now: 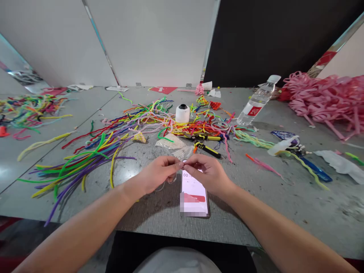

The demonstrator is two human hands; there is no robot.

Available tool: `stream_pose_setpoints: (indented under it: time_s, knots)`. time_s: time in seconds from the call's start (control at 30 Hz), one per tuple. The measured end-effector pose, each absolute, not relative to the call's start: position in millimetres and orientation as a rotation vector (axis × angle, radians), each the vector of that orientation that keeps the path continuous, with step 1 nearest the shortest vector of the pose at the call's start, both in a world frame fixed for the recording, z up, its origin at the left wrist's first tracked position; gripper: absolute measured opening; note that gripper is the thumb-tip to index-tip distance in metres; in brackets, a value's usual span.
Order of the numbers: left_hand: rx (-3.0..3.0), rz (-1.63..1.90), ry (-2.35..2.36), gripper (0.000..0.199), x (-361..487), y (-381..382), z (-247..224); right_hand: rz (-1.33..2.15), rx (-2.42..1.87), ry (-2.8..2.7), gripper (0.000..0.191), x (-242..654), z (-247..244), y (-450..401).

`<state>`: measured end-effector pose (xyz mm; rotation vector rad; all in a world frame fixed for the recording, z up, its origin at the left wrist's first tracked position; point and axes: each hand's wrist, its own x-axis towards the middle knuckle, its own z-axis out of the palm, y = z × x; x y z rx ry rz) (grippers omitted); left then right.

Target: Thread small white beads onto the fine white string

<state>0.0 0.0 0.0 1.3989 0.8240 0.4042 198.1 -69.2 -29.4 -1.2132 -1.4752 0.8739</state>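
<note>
My left hand [159, 172] and my right hand [209, 174] meet fingertip to fingertip above the table, each in a pinch. A thin pale thread [161, 187] curves down below the left fingers, which seem to hold it. Whatever lies between the fingertips is too small to make out. Beneath the right hand lies a phone [195, 187] with a lit screen, partly covered by the fingers. Just beyond the hands is a see-through bag [170, 142] with small whitish beads in it. Pliers with yellow-and-black handles [207, 149] rest close by.
Bundles of coloured pipe cleaners [96, 151] spread over the grey table [159, 223]. A small white round container [182, 113] stands behind the bag. To the right are a tilted water bottle [257, 102], a small translucent bottle [283, 146] and a pink ribbon heap [330, 98].
</note>
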Motion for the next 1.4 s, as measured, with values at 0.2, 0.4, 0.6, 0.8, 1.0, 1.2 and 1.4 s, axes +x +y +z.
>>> stream_pose_setpoints:
  time_s: [0.2, 0.4, 0.6, 0.8, 1.0, 1.2, 1.4]
  knots:
    - [1.383, 0.403, 0.819, 0.055, -0.1, -3.0, 2.9, 0.756, -1.211, -1.517, 0.010, 195.1, -24.4, -73.9]
    - [1.324, 0.421, 0.803, 0.053, -2.9, -4.6, 5.5, 0.696, -1.226, -1.514, 0.012, 194.0, -20.5, -76.1]
    - [1.368, 0.401, 0.812, 0.048, -3.9, -3.8, 7.6, 0.680, -1.236, -1.522, 0.011, 193.7, -19.7, -76.3]
    - [1.362, 0.385, 0.825, 0.044, -3.4, -3.6, 8.3, 0.704, -1.221, -1.544, 0.011, 194.0, -20.4, -77.7]
    - [1.353, 0.392, 0.811, 0.044, -3.8, -3.2, 7.8, 0.716, -1.220, -1.534, 0.011, 193.8, -21.2, -79.1]
    - [1.369, 0.382, 0.806, 0.043, -5.1, -3.8, 10.0, 0.685, -1.223, -1.554, 0.010, 194.3, -19.4, -79.2]
    - [1.448, 0.364, 0.848, 0.042, -6.6, -2.3, 8.4, 0.624, -1.202, -1.583, 0.008, 193.9, -19.5, -78.8]
